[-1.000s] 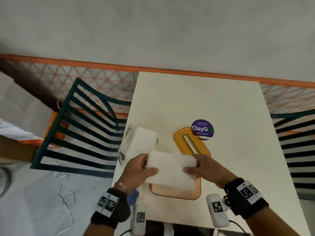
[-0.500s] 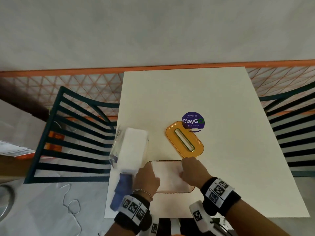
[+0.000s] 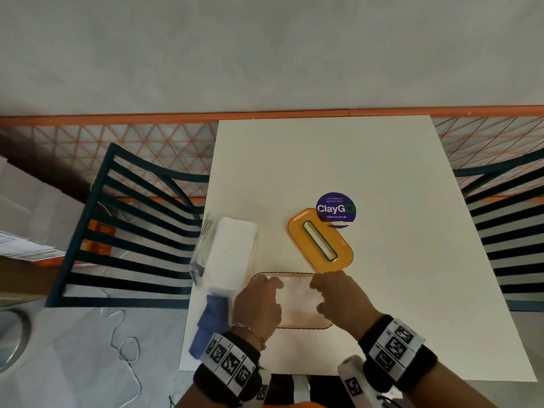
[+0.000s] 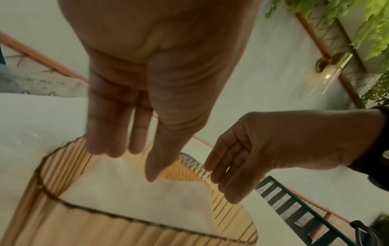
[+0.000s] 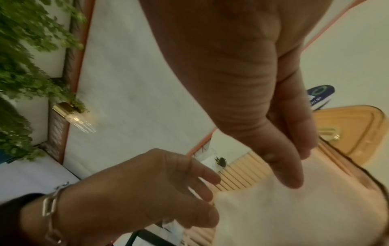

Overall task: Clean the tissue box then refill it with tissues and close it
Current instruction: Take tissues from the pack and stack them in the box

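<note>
Over tissue box (image 3: 297, 322), both hands (image 3: 259, 307) spread.

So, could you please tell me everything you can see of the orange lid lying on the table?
The orange lid is a flat, rounded oblong of glossy, translucent-looking amber plastic with a raised rim. A long narrow slot, edged in a darker, metallic-looking trim, runs down its middle. It lies flat and diagonal on the white table, off the tissue box and just beyond it. Its far end overlaps the purple sticker. The right hand is close to its near end; neither hand visibly holds it.
</note>
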`<state>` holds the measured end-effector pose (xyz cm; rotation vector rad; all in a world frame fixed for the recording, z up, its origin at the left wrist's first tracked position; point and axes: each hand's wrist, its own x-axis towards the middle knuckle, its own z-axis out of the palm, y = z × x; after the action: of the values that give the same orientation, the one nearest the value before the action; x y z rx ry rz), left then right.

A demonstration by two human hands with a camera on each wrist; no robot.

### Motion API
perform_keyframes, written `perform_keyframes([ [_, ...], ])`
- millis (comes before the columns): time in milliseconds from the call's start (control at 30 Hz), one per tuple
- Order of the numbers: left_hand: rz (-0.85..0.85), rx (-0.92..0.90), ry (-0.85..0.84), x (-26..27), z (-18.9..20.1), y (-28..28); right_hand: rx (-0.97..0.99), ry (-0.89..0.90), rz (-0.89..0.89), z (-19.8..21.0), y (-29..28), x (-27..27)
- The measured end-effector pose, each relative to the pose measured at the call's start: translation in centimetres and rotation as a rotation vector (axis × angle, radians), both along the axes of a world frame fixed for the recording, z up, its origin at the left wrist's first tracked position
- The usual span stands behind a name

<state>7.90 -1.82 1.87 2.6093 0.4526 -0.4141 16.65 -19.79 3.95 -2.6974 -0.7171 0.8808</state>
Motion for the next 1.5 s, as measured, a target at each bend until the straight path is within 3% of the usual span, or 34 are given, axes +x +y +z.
perform_keyframes([
  [133, -0.310, -0.014, 0.157, 0.9, -1.9, 0.1, -0.076, 0.023, 0.291, -1.0, 0.7, -0.2],
  [367, -0.353, 0.040, 0.193, 1.4, -2.5, 0.3, -0.080, -0.050, 0.389, -2.2, 1.3, 0.2],
  [433, -0.240, -0.042, 0.116, 1.2, -0.8, 0.8, 0.032, -0.040, 0.318, -1.9, 0.8, 0.5],
  [567, 0.307, -0.169, -0.144, 1.6, 2.3, 4.7, 0.233, -0.105, 0.089, -0.2, 0.7, 1.2],
  [667, 0.522, -0.054, -0.085, 2.0, 1.0, 8.4, 0.260, -0.214, -0.006, -0.3, 1.2, 1.5],
  [800, 0.524, 0.068, 0.148, 2.3, -1.2, 10.4, 0.164, -0.236, 0.052, -1.5, 2.3, 1.8],
  [1167, 0.602, 0.057, 0.098, 2.7, -2.6, 11.1, 0.108, -0.171, -0.012, -1.3, 2.8, 2.7],
  [1333, 0.662, -0.190, 0.055, 2.8, -2.3, 11.5, 0.167, -0.143, -0.081, 0.1, 3.1, 3.4],
  [1500, 0.708, -0.384, -0.134, 2.2, -0.2, 11.2, 0.284, -0.108, -0.099, 1.7, 5.4, 4.7],
])
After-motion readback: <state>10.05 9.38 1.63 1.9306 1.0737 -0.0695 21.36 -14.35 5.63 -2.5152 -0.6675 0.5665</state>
